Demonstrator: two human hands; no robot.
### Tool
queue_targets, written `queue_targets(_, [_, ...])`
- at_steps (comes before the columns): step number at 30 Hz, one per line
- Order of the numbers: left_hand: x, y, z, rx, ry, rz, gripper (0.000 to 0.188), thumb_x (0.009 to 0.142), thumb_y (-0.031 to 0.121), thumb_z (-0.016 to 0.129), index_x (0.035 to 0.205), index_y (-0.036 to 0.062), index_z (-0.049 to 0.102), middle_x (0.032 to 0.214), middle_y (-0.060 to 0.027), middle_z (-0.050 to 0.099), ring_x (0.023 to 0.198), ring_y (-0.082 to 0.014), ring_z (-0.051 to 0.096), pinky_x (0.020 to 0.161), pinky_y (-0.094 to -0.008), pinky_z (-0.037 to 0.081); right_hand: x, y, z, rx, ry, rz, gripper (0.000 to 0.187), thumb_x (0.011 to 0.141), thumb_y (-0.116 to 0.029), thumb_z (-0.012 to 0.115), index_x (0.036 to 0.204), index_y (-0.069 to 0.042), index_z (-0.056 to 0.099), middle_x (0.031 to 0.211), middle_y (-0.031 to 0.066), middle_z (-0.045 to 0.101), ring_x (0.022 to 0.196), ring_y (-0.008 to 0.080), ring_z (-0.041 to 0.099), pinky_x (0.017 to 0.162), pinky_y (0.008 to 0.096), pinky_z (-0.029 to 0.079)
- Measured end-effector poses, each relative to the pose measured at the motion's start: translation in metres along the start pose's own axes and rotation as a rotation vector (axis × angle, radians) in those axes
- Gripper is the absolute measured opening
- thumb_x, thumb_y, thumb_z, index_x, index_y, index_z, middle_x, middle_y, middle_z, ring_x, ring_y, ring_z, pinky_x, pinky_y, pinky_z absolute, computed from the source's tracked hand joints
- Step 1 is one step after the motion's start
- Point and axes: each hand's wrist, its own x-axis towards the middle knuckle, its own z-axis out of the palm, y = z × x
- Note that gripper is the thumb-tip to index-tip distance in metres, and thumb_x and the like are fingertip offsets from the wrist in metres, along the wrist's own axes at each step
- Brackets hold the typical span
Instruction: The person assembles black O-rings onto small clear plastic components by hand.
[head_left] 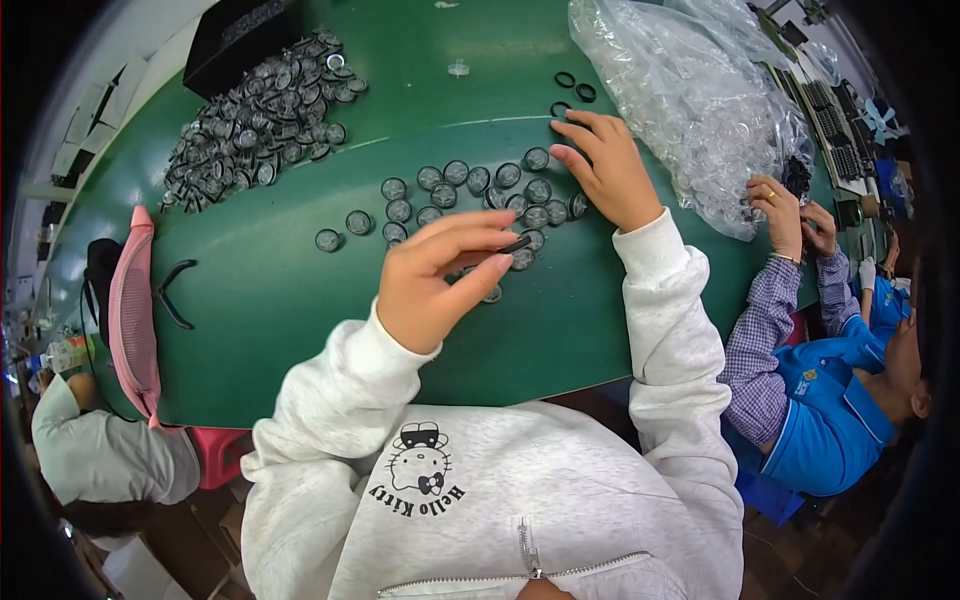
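Note:
Above the middle of the table, my left hand [425, 282] pinches a thin black round part [516, 243] between thumb and fingertips. It shows nearly edge-on, so I cannot tell whether it is a bare ring. Farther right, my right hand [612, 172] has its fingers apart, the fingertips at a black ring [559, 109] lying on the table. Two more black rings lie just beyond it, one of them a loose black ring [586, 93]. Between and beyond my hands spread several round clear discs with black rims [456, 172]; my left hand hides some of them.
A heap of similar black-rimmed discs [245, 135] lies far left beside a black box [240, 40]. A clear plastic bag of small clear parts [715, 130] covers the far right. Pliers [172, 293] and a pink pouch [135, 310] lie left. A co-worker's hands [785, 215] work at right.

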Motion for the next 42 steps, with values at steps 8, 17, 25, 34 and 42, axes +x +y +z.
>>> queue_targets(8, [0.114,0.005,-0.003,0.606,-0.333,-0.072,0.011,0.076,0.008,0.066,0.085,0.0055,0.070,0.077,-0.0034,0.065,0.058,-0.0118,0.053,0.057,-0.0221,0.043,0.006,0.002,0.001,-0.073,0.014,-0.038,0.030,0.082,-0.032,0.059,0.101,-0.010,0.065,0.109,0.0026,0.060,0.097,0.0213,0.051,0.085,0.0311,0.042])
queue_targets(17, [0.151,-0.036,0.024,1.077,-0.577,0.097,0.015,0.071,0.023,0.066,0.081,0.0126,0.071,0.071,-0.0037,0.066,0.062,-0.0219,0.058,0.063,-0.0311,0.047,0.007,0.021,0.011,-0.007,0.072,0.014,0.024,0.078,-0.022,0.063,0.097,-0.008,0.065,0.100,0.0016,0.063,0.093,0.0210,0.053,0.082,0.0307,0.043])
queue_targets(25, [0.162,-0.040,0.014,0.902,-0.390,0.132,0.016,0.070,0.017,0.068,0.084,0.0102,0.070,0.080,-0.0058,0.067,0.070,-0.0220,0.059,0.073,-0.0312,0.047,0.009,0.005,-0.008,0.240,0.327,0.135,0.022,0.072,-0.007,0.068,0.094,-0.006,0.065,0.093,0.0043,0.065,0.081,0.0176,0.057,0.075,0.0266,0.045])
queue_targets(34, [0.214,-0.064,-0.053,1.473,-0.263,-0.060,0.035,0.071,0.011,0.067,0.105,0.0102,0.062,0.094,-0.0067,0.066,0.081,-0.0234,0.062,0.076,-0.0314,0.050,0.011,-0.026,-0.029,0.622,0.374,0.386,0.021,0.070,-0.001,0.071,0.091,-0.004,0.065,0.085,0.0049,0.063,0.069,0.0125,0.058,0.063,0.0210,0.047])
queue_targets(42, [0.110,0.010,-0.012,0.305,0.024,-0.069,0.031,0.075,0.005,0.067,0.105,-0.0004,0.061,0.092,-0.0090,0.065,0.083,-0.0145,0.061,0.074,-0.0205,0.046,0.000,-0.066,-0.052,1.344,0.268,0.264,0.022,0.070,0.010,0.068,0.089,0.001,0.064,0.088,0.0093,0.062,0.073,0.0138,0.058,0.067,0.0195,0.049])
